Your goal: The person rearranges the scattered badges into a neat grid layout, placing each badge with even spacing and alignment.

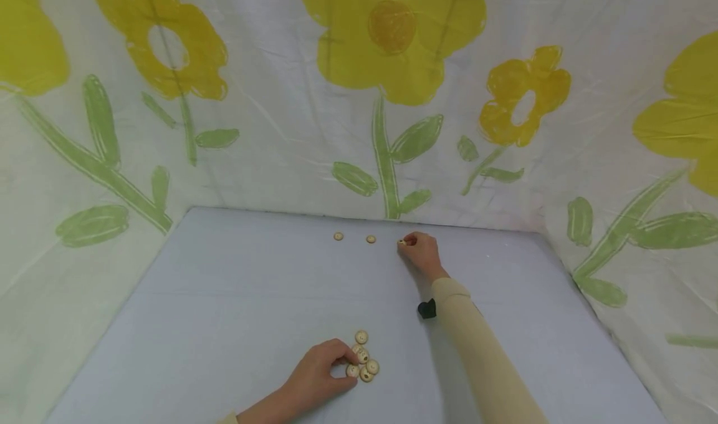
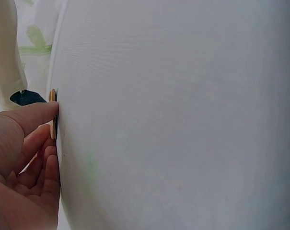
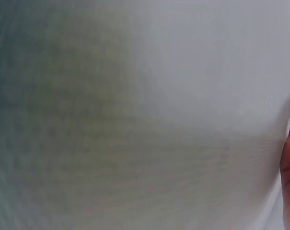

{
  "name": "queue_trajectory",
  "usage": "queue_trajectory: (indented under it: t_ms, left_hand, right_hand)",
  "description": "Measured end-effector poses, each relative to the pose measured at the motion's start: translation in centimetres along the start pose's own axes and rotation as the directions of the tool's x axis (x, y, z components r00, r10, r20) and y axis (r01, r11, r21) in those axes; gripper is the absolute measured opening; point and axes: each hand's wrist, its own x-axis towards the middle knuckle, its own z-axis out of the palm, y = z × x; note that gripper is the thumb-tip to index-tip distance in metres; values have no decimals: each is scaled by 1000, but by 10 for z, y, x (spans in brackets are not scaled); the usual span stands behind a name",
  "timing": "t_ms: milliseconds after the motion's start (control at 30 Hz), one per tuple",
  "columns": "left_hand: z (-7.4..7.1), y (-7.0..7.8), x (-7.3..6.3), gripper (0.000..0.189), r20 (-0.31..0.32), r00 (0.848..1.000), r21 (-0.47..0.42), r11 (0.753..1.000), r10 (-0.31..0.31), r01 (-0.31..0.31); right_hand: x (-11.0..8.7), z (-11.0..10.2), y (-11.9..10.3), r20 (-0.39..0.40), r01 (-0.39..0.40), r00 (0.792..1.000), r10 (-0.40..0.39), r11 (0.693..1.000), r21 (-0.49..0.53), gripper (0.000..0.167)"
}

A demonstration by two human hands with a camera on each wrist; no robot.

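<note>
My right hand (image 1: 423, 252) is at the far side of the table, pinching a small round wooden disc (image 1: 401, 242) between thumb and fingers. Two similar discs, a middle one (image 1: 371, 239) and a left one (image 1: 338, 236), lie spaced out in line with it. Nearer me, my left hand (image 1: 322, 371) is beside a loose cluster of wooden discs (image 1: 361, 355) with dark markings. Its thumb and forefinger pinch a disc (image 1: 352, 371) at the cluster's left edge. The left wrist view shows discs edge-on at the fingertips. At the right wrist view's edge, the right fingers (image 3: 289, 163) are partly cut off.
A pale cloth-like surface covers the table (image 1: 235, 299). White curtains (image 1: 269, 131) painted with yellow flowers stand around its back and sides. A dark wrist-worn item (image 1: 427, 308) sits at the right sleeve (image 1: 482, 343).
</note>
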Motion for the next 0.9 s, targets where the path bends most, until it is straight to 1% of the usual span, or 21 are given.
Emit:
queue_trajectory:
  t_ms: [233,367,600,700,833,900]
  left_hand:
    - [-1,1,0,20,-11,1000,12,1000,26,-26]
    - [0,1,0,20,-10,1000,10,1000,29,-29]
    - [2,0,0,20,-13,999,14,999,30,-30]
    - [1,0,0,20,-15,999,13,999,33,-33]
    - [0,1,-1,20,-14,999,15,999,28,-28]
    - [0,1,-1,20,-12,1000,13,1000,20,-19]
  right_hand:
    - [-3,-4,-3,-4,-1,1000,1,1000,-1,21]
    - [-4,-4,-2,-2,-11,1000,11,1000,14,22]
    - [-7,-3,2,8,-5,1000,5,999,52,31]
    - [-9,-3,4,0,-32,999,32,993,112,33]
    - [-14,-3,7,-6,-99,995,102,977,186,35]
    - [-16,-4,7,-6,-123,992,127,971,205,35]
